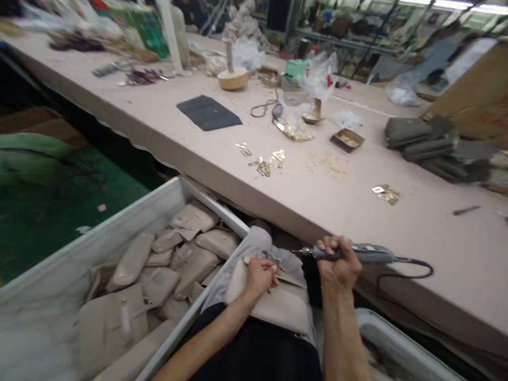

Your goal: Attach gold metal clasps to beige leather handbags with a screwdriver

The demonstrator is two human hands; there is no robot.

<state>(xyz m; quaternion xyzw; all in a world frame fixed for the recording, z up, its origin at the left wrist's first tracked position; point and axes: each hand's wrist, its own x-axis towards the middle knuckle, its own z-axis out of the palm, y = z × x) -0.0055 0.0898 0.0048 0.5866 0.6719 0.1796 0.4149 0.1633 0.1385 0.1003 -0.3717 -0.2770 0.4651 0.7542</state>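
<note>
Across my lap lies a beige handbag (278,307) with its flap and a metal buckle toward the table. My left hand (261,276) is closed on the bag's flap near the buckle; the fingertips are partly hidden. In my right hand (340,262) is a grey electric screwdriver (371,254), held level with the fingers wrapped around it. Its thin bit points left toward the bag, apart from the buckle. A black cord runs from the tool's right end down past the table edge.
A white bin (210,203) full of beige bags (194,270) stands at my left. On the table (190,159) lie gold metal fittings (264,166), a dark flat panel (209,112), a small box of parts (347,139) and stacked dark bags (428,143). Another bin (397,330) stands at lower right.
</note>
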